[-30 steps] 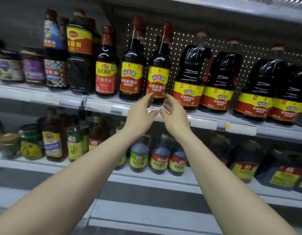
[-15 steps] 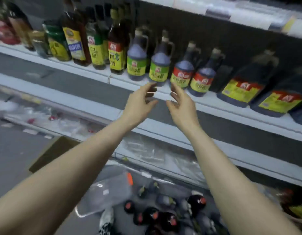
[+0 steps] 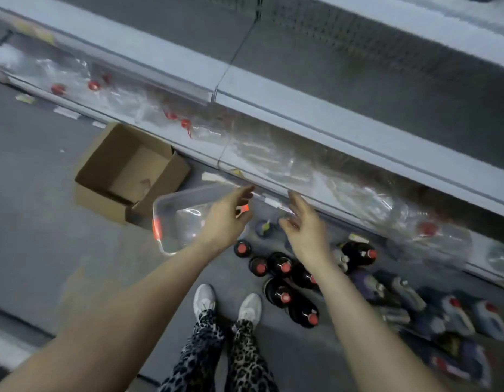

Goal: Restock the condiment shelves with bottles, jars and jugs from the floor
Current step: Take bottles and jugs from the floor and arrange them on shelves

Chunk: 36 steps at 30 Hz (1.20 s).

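Several dark sauce bottles with red caps (image 3: pixel 281 268) stand on the grey floor just right of my feet. More jugs and bottles with blue and purple labels (image 3: pixel 454 318) lie in a heap further right. My left hand (image 3: pixel 226 219) hovers open above a clear plastic bin (image 3: pixel 171 222). My right hand (image 3: pixel 304 227) hovers open above the bottles, fingers spread, holding nothing. Both hands are well above the floor. The grey shelf edge (image 3: pixel 273 100) runs diagonally across the top.
An open cardboard box (image 3: pixel 129 171) sits on the floor left of the bin, against the shelf base. Clear bottles with red caps (image 3: pixel 185 124) lie on the lowest shelf. My white shoes (image 3: pixel 228 305) stand at bottom centre.
My view has swung down from the stocked upper shelves to the floor. Both hands have come down with it, still empty and held close together.
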Each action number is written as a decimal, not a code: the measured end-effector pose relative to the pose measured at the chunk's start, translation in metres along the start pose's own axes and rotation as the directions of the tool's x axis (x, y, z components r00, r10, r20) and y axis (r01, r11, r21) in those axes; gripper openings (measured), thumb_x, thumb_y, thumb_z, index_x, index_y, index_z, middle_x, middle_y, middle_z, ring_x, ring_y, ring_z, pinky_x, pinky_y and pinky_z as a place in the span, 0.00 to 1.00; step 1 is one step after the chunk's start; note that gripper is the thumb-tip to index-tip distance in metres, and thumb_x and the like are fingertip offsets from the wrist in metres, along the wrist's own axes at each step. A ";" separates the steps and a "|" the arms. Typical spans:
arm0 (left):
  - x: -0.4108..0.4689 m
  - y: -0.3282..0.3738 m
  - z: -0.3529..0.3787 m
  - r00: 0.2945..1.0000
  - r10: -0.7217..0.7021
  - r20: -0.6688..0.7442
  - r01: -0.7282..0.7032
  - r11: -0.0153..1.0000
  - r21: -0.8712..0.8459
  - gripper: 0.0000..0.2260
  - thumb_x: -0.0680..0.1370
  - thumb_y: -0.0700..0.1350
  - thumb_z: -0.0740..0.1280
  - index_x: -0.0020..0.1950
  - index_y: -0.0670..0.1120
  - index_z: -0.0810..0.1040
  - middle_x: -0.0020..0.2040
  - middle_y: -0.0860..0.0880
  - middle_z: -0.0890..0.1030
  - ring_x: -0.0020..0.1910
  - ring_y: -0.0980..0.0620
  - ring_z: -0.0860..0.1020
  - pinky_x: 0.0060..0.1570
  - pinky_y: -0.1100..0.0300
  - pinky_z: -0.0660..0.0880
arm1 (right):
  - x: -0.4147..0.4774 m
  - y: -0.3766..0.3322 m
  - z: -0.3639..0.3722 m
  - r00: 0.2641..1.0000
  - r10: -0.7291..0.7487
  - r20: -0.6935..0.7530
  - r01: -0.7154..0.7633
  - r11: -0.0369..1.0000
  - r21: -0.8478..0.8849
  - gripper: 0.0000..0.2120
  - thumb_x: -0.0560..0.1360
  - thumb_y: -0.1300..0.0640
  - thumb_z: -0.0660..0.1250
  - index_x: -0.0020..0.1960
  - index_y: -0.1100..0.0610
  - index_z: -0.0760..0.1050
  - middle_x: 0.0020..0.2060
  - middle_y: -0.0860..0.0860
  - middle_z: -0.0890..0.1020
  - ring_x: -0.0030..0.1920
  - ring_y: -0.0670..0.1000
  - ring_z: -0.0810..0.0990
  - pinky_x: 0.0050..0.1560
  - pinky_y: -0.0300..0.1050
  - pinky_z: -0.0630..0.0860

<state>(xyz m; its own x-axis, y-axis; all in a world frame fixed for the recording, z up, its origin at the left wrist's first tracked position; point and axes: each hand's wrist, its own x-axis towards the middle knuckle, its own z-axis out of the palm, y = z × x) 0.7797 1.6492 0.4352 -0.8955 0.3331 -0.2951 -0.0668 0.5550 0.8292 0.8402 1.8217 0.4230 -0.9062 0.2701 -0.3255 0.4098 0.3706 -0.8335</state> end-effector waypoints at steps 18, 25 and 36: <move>0.013 -0.318 0.141 0.907 -0.382 0.178 0.377 0.924 0.062 0.26 0.78 0.38 0.69 0.75 0.48 0.68 0.69 0.47 0.76 0.67 0.48 0.75 0.67 0.51 0.71 | 0.045 0.262 0.192 0.938 0.310 0.153 -0.302 0.951 -0.070 0.30 0.73 0.68 0.72 0.73 0.57 0.70 0.65 0.48 0.77 0.67 0.49 0.76 0.69 0.55 0.73; 0.055 -0.403 0.206 0.888 -0.407 0.213 0.389 0.913 0.119 0.30 0.77 0.40 0.71 0.77 0.46 0.65 0.70 0.45 0.74 0.69 0.44 0.73 0.66 0.48 0.72 | 0.094 0.333 0.239 0.924 0.331 0.190 -0.293 0.935 -0.202 0.32 0.69 0.64 0.76 0.71 0.52 0.71 0.64 0.51 0.80 0.65 0.51 0.78 0.66 0.54 0.75; 0.089 -0.467 0.255 0.892 -0.387 0.233 0.378 0.922 0.084 0.36 0.73 0.34 0.72 0.78 0.48 0.62 0.70 0.46 0.74 0.69 0.46 0.72 0.67 0.50 0.71 | 0.139 0.391 0.275 0.885 0.347 0.310 -0.178 0.867 -0.465 0.42 0.65 0.61 0.81 0.74 0.52 0.66 0.67 0.53 0.76 0.68 0.56 0.74 0.66 0.53 0.73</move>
<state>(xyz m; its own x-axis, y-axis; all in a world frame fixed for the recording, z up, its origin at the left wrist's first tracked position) 0.8430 1.6143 -0.0994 -0.6710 0.2598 -0.6944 -0.3629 0.7017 0.6132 0.8452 1.7599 -0.0707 -0.6921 0.0926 -0.7158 0.5650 0.6866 -0.4575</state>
